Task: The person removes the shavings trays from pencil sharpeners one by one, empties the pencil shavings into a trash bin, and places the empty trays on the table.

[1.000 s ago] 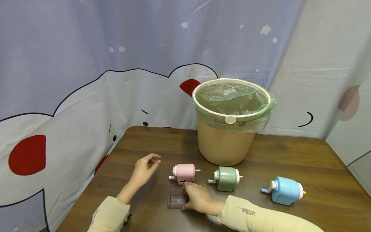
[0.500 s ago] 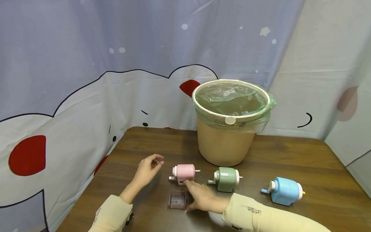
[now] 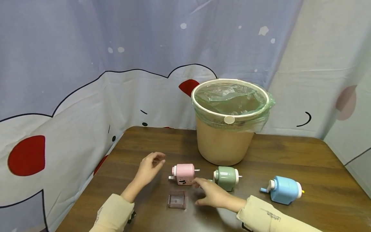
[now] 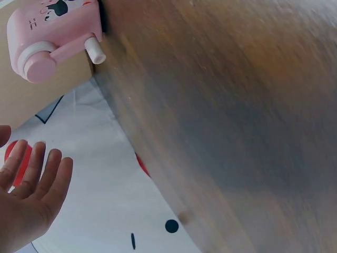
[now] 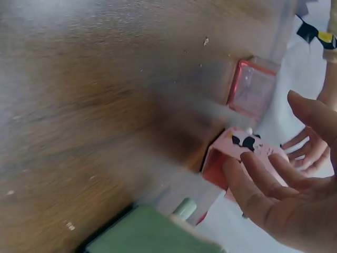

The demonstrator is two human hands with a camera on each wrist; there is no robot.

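Note:
A pink crank pencil sharpener [image 3: 185, 174] with a white crank handle stands on the table, printed with a small dark picture. In front of it lies a clear, pinkish plastic shavings box [image 3: 176, 200], whose red-edged rim shows in the right wrist view. My right hand [image 3: 213, 193] hovers beside the box, fingers spread and loosely bent, holding nothing; its fingertips overlap the pink sharpener's corner in the head view. To the left of the sharpener, my left hand [image 3: 147, 169] is raised with relaxed fingers. In the left wrist view, its palm [image 4: 31, 203] holds nothing.
A green pencil sharpener [image 3: 226, 178] stands right of the pink one, partly behind my right hand. Farther right is a blue sharpener [image 3: 285, 190] with a yellow tip. Behind them stands a beige bucket [image 3: 224, 146] lined with a green bag. A printed curtain [image 3: 87, 96] hangs behind the table.
My right hand has come away from the shavings box and moved right, uncovering the box and the pink sharpener's front. My left hand has shifted slightly right, toward the pink sharpener.

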